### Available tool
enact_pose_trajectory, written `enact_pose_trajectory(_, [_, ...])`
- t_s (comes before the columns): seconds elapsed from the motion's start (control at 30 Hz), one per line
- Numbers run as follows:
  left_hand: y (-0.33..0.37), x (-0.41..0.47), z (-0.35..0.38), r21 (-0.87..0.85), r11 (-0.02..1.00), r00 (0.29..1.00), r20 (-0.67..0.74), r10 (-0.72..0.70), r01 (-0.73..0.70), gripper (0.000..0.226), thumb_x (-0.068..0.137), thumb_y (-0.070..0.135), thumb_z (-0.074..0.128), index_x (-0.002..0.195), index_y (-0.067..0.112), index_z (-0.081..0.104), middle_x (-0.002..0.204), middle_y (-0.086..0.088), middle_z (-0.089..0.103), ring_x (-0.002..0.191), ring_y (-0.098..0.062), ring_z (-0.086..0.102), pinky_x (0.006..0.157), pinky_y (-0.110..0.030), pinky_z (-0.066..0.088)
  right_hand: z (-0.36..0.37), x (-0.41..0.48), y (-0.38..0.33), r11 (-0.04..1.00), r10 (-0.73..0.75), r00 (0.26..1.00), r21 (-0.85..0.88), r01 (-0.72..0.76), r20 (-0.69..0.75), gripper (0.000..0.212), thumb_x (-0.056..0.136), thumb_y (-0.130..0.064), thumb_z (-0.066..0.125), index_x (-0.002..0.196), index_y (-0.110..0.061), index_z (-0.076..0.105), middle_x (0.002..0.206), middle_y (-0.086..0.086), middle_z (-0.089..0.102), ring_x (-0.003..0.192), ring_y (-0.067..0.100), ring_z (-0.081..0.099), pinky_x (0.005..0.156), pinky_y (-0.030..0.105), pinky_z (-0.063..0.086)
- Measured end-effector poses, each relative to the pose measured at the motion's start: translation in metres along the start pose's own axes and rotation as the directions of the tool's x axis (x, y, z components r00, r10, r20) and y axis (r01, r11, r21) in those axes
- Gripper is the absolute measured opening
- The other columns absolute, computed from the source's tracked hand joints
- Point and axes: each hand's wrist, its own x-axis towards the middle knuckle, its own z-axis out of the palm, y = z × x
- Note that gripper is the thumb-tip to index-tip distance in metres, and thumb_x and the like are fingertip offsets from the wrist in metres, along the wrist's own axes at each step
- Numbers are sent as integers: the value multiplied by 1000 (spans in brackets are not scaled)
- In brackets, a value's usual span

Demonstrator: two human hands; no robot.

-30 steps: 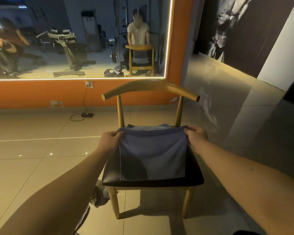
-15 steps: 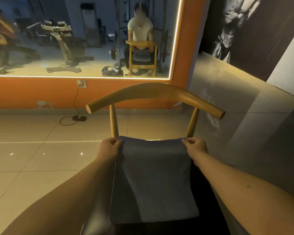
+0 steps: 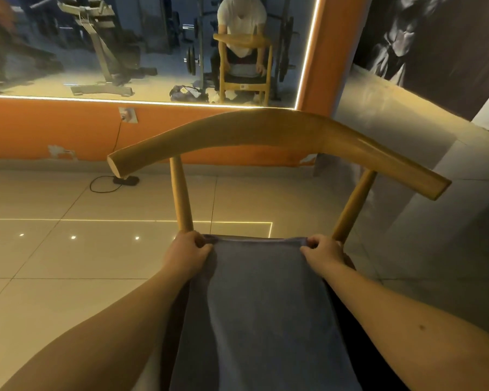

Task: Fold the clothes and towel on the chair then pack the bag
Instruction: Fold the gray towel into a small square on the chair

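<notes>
Lying spread along the seat of the curved-back wooden chair [image 3: 266, 131]: blue-grey towel [image 3: 263, 311]. Pinching far left corner with left hand [image 3: 185, 256], grip curled on the cloth. Pinching far right corner with right hand [image 3: 323, 253], grip likewise curled. Holding far edge taut near the 2 back posts.
</notes>
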Motion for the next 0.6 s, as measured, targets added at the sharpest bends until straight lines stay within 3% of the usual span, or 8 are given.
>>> enact_pose_trajectory(0.13, [7,8,0,134,991,997,73,22,-32,11,91,33,74,97,30,65,103,11,62,92,-8,63,87,-31,55,2,3,-7,992,40,998,-118,-34,41,17,98,-31,58,115,-28,63,136,12,37,121,36,44,93,32,38])
enact_pose_trajectory(0.27, [20,12,-2,216,974,992,112,50,-74,9,91,26,73,95,27,66,102,8,63,93,-12,64,92,-37,58,1,8,-19,992,29,998,-122,-22,55,18,100,-24,54,115,-22,63,115,8,46,124,34,42,104,37,36])
enact_pose_trajectory(0.4, [30,11,-5,204,978,998,56,21,-32,15,89,25,75,88,34,62,110,1,60,101,-20,62,97,-40,56,-5,11,-26,1000,30,993,5,-30,113,8,94,-18,63,100,-21,67,104,4,66,102,26,61,80,31,48])
enact_pose_trajectory(0.5, [33,8,-12,80,997,998,66,18,-23,12,90,31,76,95,28,65,100,3,67,96,-16,65,91,-38,57,-17,8,-29,993,37,997,107,-44,68,2,88,-21,70,88,-19,70,88,1,69,88,22,66,66,24,47])
enact_pose_trajectory(0.6, [44,-4,-30,-7,1000,1000,19,22,-22,18,91,34,76,98,18,70,92,1,70,90,-15,67,85,-37,58,-40,-5,-35,989,3,1000,150,-7,24,9,87,-24,74,82,-19,68,82,-1,67,84,20,65,59,22,43])
